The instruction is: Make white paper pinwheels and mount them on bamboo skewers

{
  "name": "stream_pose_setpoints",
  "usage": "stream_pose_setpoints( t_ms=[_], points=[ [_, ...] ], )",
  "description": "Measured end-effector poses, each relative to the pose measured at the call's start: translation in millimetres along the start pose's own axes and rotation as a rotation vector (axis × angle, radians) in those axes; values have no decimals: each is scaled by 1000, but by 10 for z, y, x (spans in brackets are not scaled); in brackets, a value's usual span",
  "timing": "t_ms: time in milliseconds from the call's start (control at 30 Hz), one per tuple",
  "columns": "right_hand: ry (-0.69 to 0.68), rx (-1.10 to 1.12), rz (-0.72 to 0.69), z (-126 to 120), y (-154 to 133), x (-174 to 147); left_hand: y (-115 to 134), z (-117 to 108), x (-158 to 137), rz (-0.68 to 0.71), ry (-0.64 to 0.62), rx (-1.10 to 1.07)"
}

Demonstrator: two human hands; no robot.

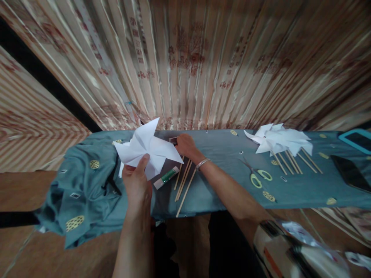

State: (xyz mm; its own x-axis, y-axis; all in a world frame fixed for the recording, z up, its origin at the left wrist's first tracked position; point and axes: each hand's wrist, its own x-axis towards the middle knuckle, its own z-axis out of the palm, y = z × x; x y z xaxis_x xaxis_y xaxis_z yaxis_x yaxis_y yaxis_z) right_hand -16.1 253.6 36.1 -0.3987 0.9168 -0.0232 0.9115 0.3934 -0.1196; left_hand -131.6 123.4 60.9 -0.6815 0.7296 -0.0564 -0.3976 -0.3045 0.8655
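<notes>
A white folded-paper pinwheel [150, 144] is held up at the left by my left hand [137, 177], its thumb pressed near the middle of the folds. Over the cloth just right of it, my right hand [185, 146] has its fingers bent together at a small dark object [173, 141]. What those fingers grip is too small to make out. A green and white glue stick [166, 177] lies between my hands. Several thin wooden sticks [184, 179] rest below my right wrist, partly covered by it.
Several finished pinwheels [284, 139] on sticks overlap at the right. Scissors [256, 173] with yellow-green handles lie nearer. A dark phone [350, 172] and a blue-framed device [358, 139] are at the far right. The grey-green cloth [217, 189] bunches at the left; a patterned curtain [188, 65] hangs behind.
</notes>
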Motion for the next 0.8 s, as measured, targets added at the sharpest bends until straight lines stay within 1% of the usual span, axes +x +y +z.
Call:
stream_pose_setpoints(
  t_ms=[167, 333, 500, 700, 800],
  points=[
    [-11, -8, -4, -18, 11, -34, -6, 18, -16, 18, 6, -32],
    [-17, -32, -19, -84, -6, -62, -3, 46, -31, 3, 13, -37],
    [-65, -43, -34, -129, -23, -25, -22, 39, -27, 4, 23, -32],
    [-56, -32, -49, -79, 4, -21, -31, 35, -19, 5, -6, -34],
    [-34, -14, -60, -34, 24, -43, -29, 43, -25, -1, 13, -29]
  ],
)
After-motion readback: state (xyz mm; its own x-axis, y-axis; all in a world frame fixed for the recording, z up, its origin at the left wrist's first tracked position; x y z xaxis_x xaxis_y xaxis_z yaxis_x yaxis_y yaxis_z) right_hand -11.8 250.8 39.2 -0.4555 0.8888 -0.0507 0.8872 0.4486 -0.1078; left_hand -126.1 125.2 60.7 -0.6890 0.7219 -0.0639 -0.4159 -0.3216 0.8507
